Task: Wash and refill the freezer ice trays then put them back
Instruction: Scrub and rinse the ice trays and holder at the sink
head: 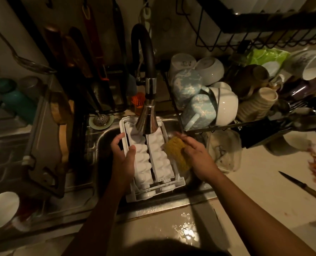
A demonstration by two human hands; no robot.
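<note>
Here the white ice tray (149, 159) sits over the sink (102, 137), under the tap (147, 119); the left hand (123, 154) grips its left edge, and the right hand (196, 156) pinches a yellow sponge (176, 153) against its right side.

Pale counter (255, 196) (wet), dim light.

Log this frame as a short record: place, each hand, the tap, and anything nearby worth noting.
place: sink, dim kitchen
left hand: grips the ice tray by its left edge
right hand: holds a yellow scrubber at the tray's right edge
faucet: head over the tray's far end
nearby: knife on the counter, right
</note>
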